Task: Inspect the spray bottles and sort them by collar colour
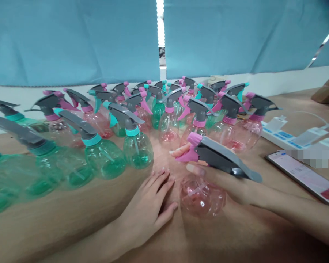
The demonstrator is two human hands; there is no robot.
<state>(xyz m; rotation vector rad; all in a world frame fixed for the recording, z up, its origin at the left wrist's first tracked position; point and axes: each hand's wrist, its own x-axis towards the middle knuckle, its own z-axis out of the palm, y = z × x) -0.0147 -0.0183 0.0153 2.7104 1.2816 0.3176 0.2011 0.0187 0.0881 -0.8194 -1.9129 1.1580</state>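
A pink spray bottle point(204, 201) with a grey and pink trigger head stands upright on the brown table point(79, 233), close in front of me. My right hand point(222, 179) is wrapped round its neck below the head, fingers reaching the trigger side. The neck itself is hidden by the hand. Just left of the bottle, my left hand point(153, 204) lies flat on the table, fingers stretched out and holding nothing. Nearest beyond my left hand is a green spray bottle point(138, 148) with a turquoise collar.
Several more green spray bottles point(104, 160) line the left side, and pink spray bottles point(169, 126) crowd the back. At right lie a phone point(301, 175) and a white power strip point(285, 138) with chargers and cables. A blue curtain point(71, 40) hangs behind.
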